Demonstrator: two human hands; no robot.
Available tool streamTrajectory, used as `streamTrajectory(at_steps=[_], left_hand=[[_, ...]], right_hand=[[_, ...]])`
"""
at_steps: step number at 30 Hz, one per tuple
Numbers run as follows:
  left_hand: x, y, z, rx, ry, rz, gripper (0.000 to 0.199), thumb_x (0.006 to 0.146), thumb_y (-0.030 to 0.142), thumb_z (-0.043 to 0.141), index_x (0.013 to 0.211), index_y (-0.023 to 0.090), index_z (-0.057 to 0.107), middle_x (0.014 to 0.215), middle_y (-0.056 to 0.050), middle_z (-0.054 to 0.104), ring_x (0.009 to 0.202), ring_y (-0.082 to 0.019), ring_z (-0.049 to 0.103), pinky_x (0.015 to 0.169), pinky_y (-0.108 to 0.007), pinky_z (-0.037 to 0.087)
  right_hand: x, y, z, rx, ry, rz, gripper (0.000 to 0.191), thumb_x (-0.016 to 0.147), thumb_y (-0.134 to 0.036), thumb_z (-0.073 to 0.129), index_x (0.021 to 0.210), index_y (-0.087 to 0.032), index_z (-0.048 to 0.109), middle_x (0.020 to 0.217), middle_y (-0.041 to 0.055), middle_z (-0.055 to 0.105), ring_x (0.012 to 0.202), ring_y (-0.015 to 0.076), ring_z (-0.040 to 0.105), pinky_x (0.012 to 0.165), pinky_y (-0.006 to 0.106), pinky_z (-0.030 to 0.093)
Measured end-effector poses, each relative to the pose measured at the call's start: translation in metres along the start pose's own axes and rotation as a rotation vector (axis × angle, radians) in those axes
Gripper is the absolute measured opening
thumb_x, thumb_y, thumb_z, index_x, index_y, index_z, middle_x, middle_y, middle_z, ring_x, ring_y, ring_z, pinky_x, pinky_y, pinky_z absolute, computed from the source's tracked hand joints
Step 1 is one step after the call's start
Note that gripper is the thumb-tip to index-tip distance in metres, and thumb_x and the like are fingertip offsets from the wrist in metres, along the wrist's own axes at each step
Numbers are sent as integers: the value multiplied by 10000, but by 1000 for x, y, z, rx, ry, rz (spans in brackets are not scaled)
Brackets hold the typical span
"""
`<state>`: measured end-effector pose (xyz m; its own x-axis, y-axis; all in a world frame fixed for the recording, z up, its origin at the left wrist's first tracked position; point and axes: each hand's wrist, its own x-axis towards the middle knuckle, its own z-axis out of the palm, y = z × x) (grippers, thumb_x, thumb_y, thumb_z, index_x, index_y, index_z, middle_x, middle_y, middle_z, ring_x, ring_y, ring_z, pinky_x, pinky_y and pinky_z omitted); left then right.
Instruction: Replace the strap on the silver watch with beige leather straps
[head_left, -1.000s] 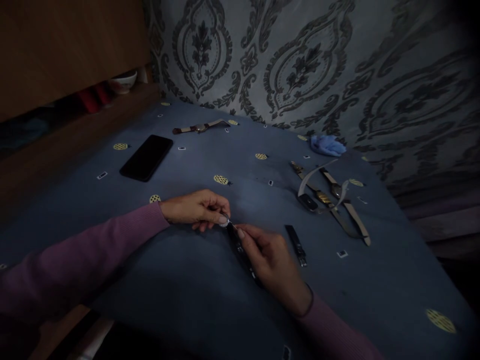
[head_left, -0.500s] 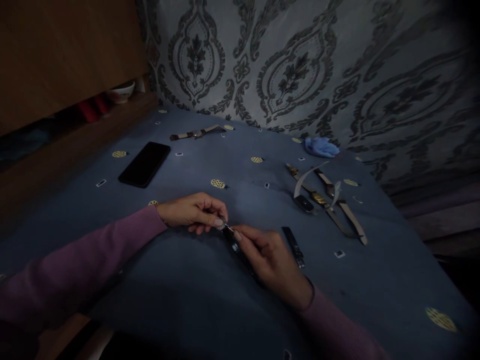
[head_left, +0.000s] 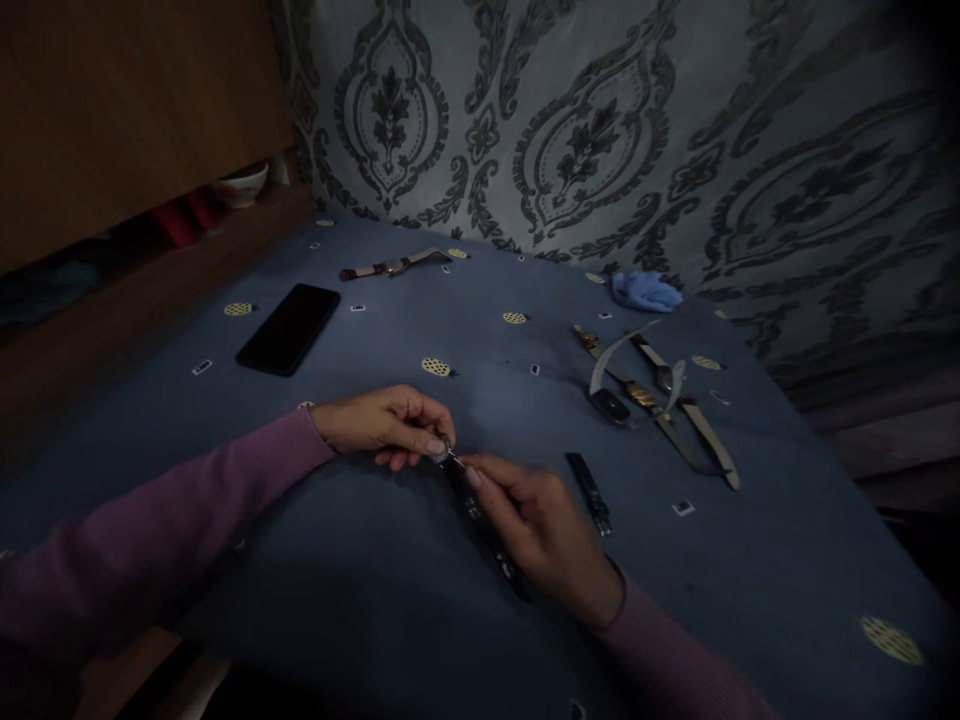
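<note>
Between the thumb and fingers of my left hand (head_left: 390,425) is the small round metal case of a watch (head_left: 445,450). A black watch strap (head_left: 480,525) hangs down from it, slanting to the lower right past my right fingers. My right hand (head_left: 532,515) is closed in a pinch right beside the case. A thin shiny metal piece (head_left: 457,459) shows at its fingertips; most of it is hidden. Right of that hand, a separate black strap piece (head_left: 590,493) with a metal buckle lies on the cloth.
Several watches (head_left: 641,397) with pale and gold bands lie at the right. Behind them is a crumpled blue cloth (head_left: 646,291). A black phone (head_left: 289,329) rests at the left, and another wristwatch (head_left: 391,267) is further back. The patterned wall borders the table (head_left: 375,600).
The hanging black strap has turned and swung slightly, showing more of its length below my right hand. Both hands keep nearly the same place and grip.
</note>
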<state>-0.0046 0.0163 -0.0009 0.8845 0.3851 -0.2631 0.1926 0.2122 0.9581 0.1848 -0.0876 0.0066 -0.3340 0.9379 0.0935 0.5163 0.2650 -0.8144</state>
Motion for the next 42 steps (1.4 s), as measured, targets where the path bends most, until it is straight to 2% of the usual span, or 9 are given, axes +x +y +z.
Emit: streamTrajectory(at_steps=[8,19,23,32,37,42], left_hand=[[0,-1,0,-9,-1,-26,150,815,262,644,844,124,594,540,68,534,388,-32,468,330,-101,337],[0,1,2,5,14,-34,136,811,250,648,821,124,597,520,72,526,383,-35,467,334,-111,331],[0,2,2,-12,32,-31,134,806,245,650,809,122,597,513,73,524,377,-35,460,329,-112,322],[2,1,7,-149,58,-63,164,765,256,686,797,119,602,494,75,531,350,-28,438,302,-111,269],[3,4,11,-209,78,-100,190,743,271,707,793,116,609,494,69,529,348,-25,426,290,-113,229],[5,10,12,-208,57,-111,189,741,274,711,789,122,608,497,66,528,347,-27,417,292,-120,212]], right_hand=[[-4,0,3,75,41,68,329,924,-305,428,882,-132,705,567,-10,519,510,119,456,487,230,354],[-2,1,5,70,31,97,331,928,-313,429,893,-128,702,584,-2,555,531,129,484,508,239,375],[0,-1,4,48,35,62,322,932,-298,425,885,-142,703,585,-4,546,557,138,515,522,235,392],[0,0,-5,-50,11,-64,300,936,-252,435,777,-147,668,579,-11,543,488,103,459,484,209,362],[-2,3,-7,-65,49,-86,307,935,-264,438,750,-158,658,579,1,558,531,123,513,517,215,389],[-5,0,-11,-36,54,-79,316,939,-266,419,777,-146,663,577,0,549,493,111,463,489,222,358]])
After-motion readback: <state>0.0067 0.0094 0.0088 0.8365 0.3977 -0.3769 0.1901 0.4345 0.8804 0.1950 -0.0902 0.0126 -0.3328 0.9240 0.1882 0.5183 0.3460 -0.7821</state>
